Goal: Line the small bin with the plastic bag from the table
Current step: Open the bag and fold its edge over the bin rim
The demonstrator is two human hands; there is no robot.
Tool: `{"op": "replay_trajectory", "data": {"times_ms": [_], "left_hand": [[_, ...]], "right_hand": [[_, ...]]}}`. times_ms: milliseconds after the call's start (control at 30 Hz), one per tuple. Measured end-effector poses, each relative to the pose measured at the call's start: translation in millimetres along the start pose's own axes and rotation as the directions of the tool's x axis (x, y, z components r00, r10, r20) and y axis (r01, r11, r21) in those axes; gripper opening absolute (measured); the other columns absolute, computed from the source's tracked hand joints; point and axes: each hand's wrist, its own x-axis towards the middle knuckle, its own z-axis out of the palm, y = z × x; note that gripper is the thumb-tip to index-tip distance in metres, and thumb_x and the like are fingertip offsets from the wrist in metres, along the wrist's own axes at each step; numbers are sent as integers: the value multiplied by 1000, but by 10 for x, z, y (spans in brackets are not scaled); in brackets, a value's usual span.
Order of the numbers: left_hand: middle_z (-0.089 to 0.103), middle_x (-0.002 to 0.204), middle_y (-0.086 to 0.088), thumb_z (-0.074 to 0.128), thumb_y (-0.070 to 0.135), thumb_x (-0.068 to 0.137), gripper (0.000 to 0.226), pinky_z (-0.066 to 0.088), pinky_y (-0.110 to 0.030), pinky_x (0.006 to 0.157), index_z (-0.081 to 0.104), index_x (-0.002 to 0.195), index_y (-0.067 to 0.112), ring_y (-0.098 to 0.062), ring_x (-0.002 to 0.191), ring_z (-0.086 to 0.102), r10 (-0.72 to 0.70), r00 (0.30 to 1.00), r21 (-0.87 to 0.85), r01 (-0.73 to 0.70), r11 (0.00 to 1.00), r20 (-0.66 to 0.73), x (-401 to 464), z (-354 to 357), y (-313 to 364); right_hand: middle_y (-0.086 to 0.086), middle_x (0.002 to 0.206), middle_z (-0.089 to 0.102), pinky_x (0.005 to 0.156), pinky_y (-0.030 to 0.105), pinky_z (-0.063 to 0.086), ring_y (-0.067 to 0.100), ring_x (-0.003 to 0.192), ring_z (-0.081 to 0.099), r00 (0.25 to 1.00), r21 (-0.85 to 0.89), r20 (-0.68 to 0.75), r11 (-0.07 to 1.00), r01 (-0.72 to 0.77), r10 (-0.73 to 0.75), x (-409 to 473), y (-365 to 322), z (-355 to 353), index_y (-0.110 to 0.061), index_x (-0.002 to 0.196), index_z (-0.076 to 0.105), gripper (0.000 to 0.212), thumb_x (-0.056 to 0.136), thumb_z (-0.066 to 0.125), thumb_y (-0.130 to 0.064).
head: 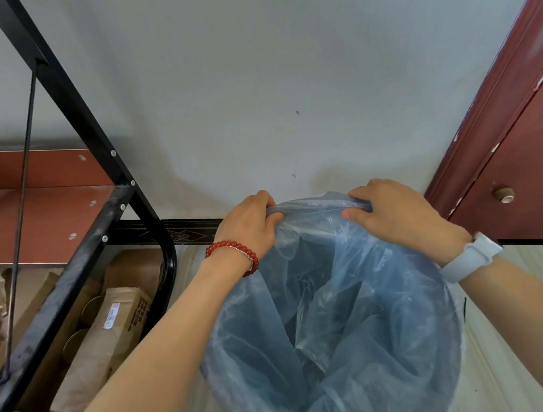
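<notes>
A translucent blue plastic bag (pixel 330 322) sits crumpled inside a small round bin (pixel 214 382) on the floor in front of me. The bag covers the bin's inside and drapes over its rim. My left hand (pixel 251 224) grips the bag's edge at the far left of the rim. My right hand (pixel 392 212) grips the edge at the far right of the rim. Between the two hands the bag's edge is stretched into a rolled band along the far rim.
A black metal frame (pixel 88 133) with a reddish-brown shelf (pixel 33 216) stands at the left, with cardboard boxes (pixel 119 319) beneath it. A dark red door (pixel 531 144) is at the right. A grey wall (pixel 264 85) rises right behind the bin.
</notes>
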Motion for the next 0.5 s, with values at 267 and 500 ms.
{"op": "replay_trajectory", "data": {"times_ms": [267,500], "left_hand": [[62,104,-19,44,24,93,26,41,-34,72,46,112,6,-34,94,57,-62,998,35,63,997,-31,-35,41,-64],[63,109,-18,39,26,90,18,41,-31,70,51,90,12,-33,91,57,-237,958,312,178,933,162,-114,-307,-247]], "right_hand": [[11,129,43,82,40,47,32,108,53,995,-35,101,999,5,-2,26,-56,165,-22,142,23,56,92,42,-41],[15,127,49,92,41,43,33,114,51,999,134,37,990,-43,38,116,-77,145,-11,131,42,46,92,46,-34]]}}
